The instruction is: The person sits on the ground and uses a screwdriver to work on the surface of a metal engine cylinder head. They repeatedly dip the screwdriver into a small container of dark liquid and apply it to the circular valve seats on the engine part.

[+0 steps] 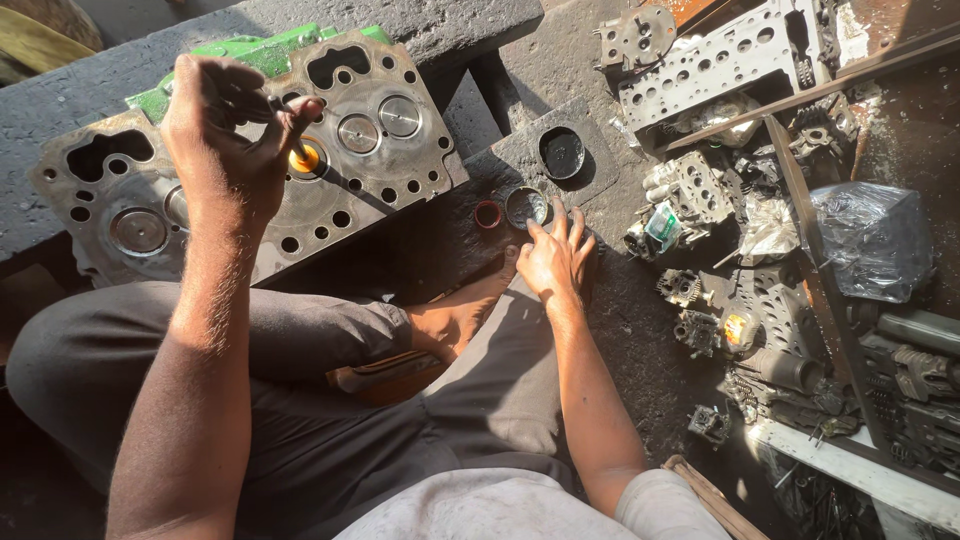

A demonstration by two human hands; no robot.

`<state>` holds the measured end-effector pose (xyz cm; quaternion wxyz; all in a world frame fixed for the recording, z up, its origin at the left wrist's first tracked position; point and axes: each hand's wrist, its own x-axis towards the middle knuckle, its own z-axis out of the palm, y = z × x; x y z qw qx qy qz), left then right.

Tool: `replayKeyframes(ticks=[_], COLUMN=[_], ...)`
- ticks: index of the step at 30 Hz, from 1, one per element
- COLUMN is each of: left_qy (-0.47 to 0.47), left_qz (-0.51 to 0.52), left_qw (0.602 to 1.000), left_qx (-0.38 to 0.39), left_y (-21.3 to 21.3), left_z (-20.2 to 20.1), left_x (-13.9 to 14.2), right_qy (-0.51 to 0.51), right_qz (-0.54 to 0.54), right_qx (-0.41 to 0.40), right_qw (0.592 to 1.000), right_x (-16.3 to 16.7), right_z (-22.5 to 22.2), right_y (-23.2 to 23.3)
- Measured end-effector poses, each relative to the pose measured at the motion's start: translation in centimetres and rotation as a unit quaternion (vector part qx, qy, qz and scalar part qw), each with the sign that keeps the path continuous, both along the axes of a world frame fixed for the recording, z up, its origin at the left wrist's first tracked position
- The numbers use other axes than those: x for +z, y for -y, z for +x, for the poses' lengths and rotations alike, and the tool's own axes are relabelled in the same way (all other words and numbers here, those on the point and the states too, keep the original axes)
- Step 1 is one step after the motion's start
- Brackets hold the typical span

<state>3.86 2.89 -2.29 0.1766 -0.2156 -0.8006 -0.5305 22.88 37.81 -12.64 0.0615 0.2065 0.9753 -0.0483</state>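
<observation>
A grimy metal cylinder head (390, 170) with several round valves and bolt holes lies on a dark stone slab in front of me. My left hand (225, 140) is closed around a thin stick tool with an orange tip (305, 158), which is pressed onto one valve seat. My right hand (555, 258) reaches down to the oily floor, its fingertips at a small round tin (525, 205) of dark paste. A small red ring (488, 214) lies just left of the tin. A round black lid (562, 152) rests on a grey square plate (600, 175) behind it.
My bent legs in dark trousers fill the foreground. To the right sits a heap of engine scrap: another perforated cylinder head (720, 60), small metal parts (700, 290), a black plastic-wrapped bundle (875, 235) and metal bars (800, 190). A green casting (250, 55) shows behind the head.
</observation>
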Motion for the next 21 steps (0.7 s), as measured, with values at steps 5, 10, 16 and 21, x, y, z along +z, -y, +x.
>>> replayKeyframes(ticks=[5, 10, 16, 21], left_qy=[-0.026, -0.017, -0.045, -0.029], left_qz=[0.025, 0.001, -0.023, -0.023], left_qw=[0.998, 0.999, 0.998, 0.999], left_qx=[-0.057, -0.043, -0.033, -0.036], left_y=[0.1, 0.3, 0.5, 0.6], left_z=[0.0, 0.2, 0.3, 0.3], left_x=[1.1, 1.7, 2.2, 2.3], right_qy=[0.028, 0.035, 0.028, 0.034], right_qz=[-0.006, -0.002, -0.013, -0.008], right_qx=[-0.013, -0.007, -0.004, -0.010], right_qw=[1.000, 0.999, 1.000, 0.999], right_x=[-0.1, -0.1, 0.2, 0.3], right_z=[-0.2, -0.4, -0.5, -0.5], right_y=[-0.2, -0.2, -0.1, 0.0])
